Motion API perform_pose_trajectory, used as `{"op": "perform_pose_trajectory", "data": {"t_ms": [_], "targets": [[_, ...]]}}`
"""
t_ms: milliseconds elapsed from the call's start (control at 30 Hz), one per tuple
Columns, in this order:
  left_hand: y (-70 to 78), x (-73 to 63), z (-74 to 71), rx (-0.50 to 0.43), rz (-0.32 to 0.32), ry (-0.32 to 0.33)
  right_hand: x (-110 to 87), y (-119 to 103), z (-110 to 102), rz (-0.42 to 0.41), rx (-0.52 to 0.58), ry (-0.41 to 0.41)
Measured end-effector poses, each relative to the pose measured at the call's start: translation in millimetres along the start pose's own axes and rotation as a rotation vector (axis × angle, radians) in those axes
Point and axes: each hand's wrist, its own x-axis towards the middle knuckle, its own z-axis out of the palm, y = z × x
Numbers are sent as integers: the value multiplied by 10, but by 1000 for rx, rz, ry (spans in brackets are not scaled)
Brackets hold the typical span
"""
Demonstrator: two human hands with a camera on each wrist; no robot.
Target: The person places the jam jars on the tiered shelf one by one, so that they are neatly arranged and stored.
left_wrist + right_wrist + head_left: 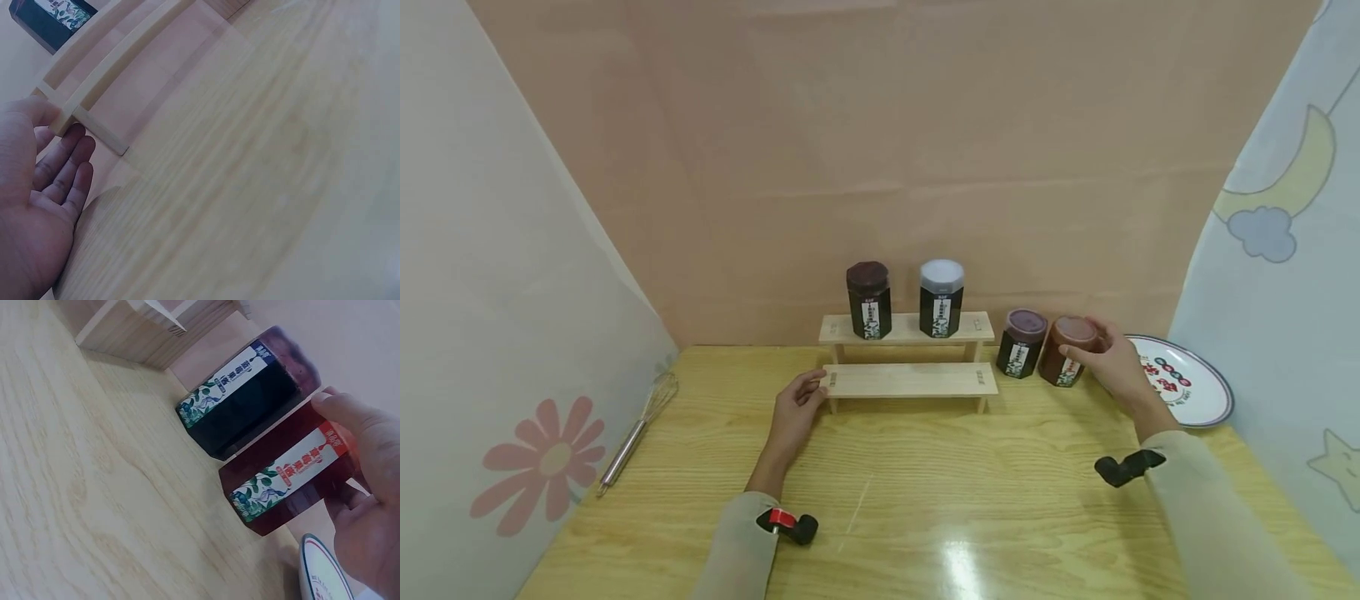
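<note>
On the far left, one silver metal wire whisk [625, 454] lies slantwise on the yellow wood-grain tabletop [910, 492]. Next comes the person's left hand [796, 408], clamped on the left end of the lower of two pale wooden boards, its thumb above and fingers beneath. This lower board [910, 381] is bare along its top; the upper board [904, 330], behind and higher, carries two upright faceted jars: one dark jar with a dark brown lid [869, 304] on the left, and one black jar with a white lid [941, 300] on the right, well apart from it. Right of the boards are two more, making four jars: one dark jar with a purple lid [1022, 343] standing on the tabletop, then just beside it one reddish-brown jar [1062, 360]. The right hand [1112, 362] is clamped round this last jar near its top; whether its base touches the tabletop I cannot tell. On the far right lies one white oval plate with a dark rim [1202, 392].
</note>
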Motion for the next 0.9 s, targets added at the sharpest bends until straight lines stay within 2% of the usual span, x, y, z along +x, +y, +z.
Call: {"op": "perform_pose_trajectory", "data": {"t_ms": [167, 400, 533, 900], "targets": [[77, -31, 0, -4, -1, -20, 26, 45, 42, 8, -53, 30], [-60, 18, -10, -15, 35, -7, 0, 15, 63, 36, -54, 57], [-87, 36, -22, 2, 48, -4, -24, -5, 61, 43, -60, 94], [-91, 34, -27, -12, 39, -22, -171, -133, -105, 96, 50, 123]]}}
